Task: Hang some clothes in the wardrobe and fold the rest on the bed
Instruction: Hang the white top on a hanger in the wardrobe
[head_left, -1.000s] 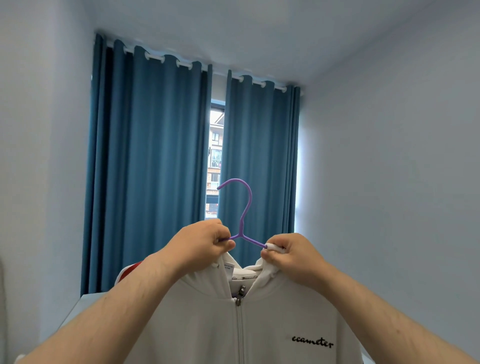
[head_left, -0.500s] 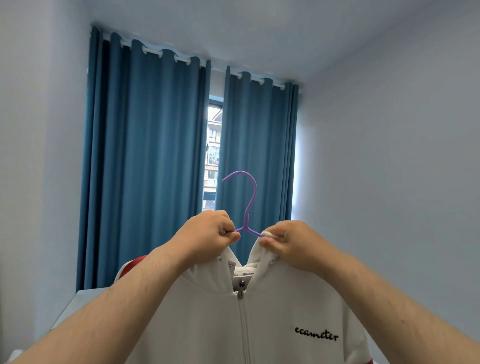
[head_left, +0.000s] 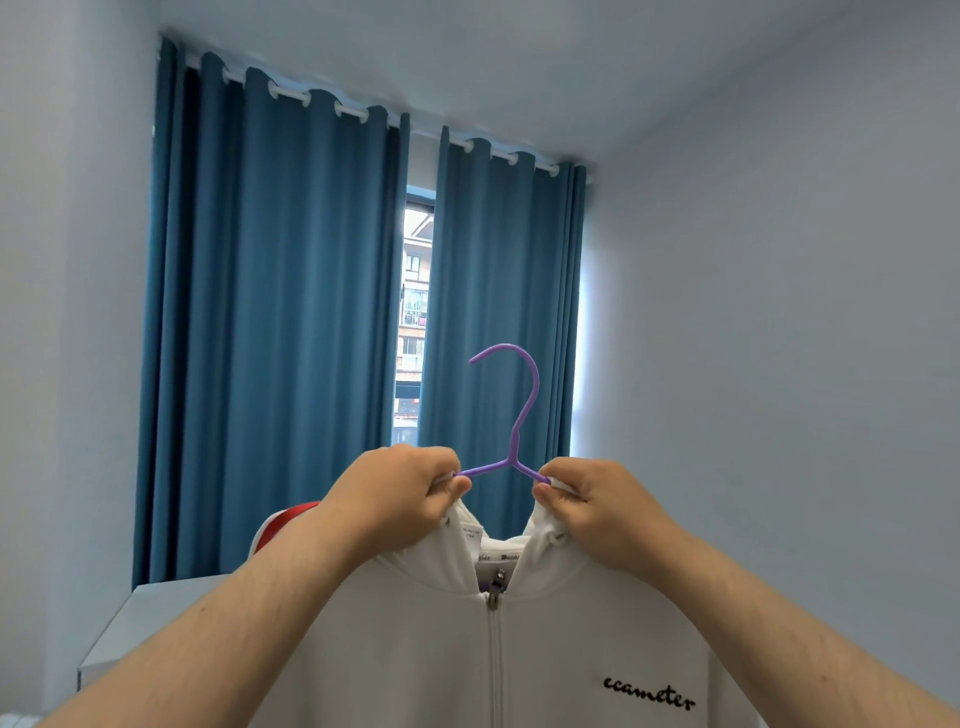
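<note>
Before the blue curtains, at chest height, a white zip jacket hangs on a purple hanger whose hook stands upright above the collar. Left hand has its fingers curled and pinches the left side of the collar against the hanger arm. Right hand pinches the right side of the collar in the same way, fingers closed on the cloth.
</note>
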